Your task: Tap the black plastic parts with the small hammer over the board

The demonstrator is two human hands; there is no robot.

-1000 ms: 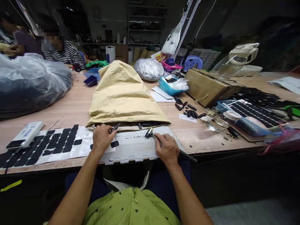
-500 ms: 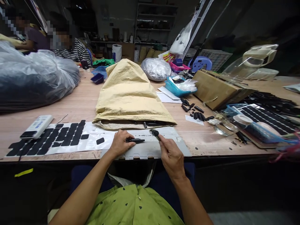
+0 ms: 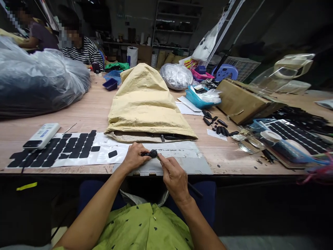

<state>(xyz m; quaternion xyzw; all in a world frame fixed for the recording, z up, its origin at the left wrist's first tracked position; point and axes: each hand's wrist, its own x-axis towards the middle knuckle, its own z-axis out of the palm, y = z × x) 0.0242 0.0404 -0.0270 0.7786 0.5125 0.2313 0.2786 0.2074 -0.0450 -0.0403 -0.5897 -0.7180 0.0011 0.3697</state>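
Observation:
Above the grey board (image 3: 182, 166) at the table's front edge, my left hand (image 3: 134, 158) pinches a slim black piece (image 3: 145, 153), mostly hidden by the fingers. My right hand (image 3: 174, 175) is closed around what looks like a small hammer, its round black head (image 3: 153, 153) over the piece and its dark handle sticking out behind the wrist. Whether head and piece touch, I cannot tell. Just beyond lies a cream sack (image 3: 145, 104), mouth towards me, with black pieces (image 3: 166, 138) inside its opening.
To the left are a sheet of black stickers (image 3: 78, 146) and a white power strip (image 3: 43, 135). A large plastic bag (image 3: 44, 83) sits further back. On the right are loose black parts (image 3: 221, 130), a blue basket (image 3: 201, 99) and a cardboard box (image 3: 241, 100). Two people sit at back left.
My right hand has moved left, bringing the hammer head over the piece in my left hand. The left hand stays nearly in place. The view has shifted slightly.

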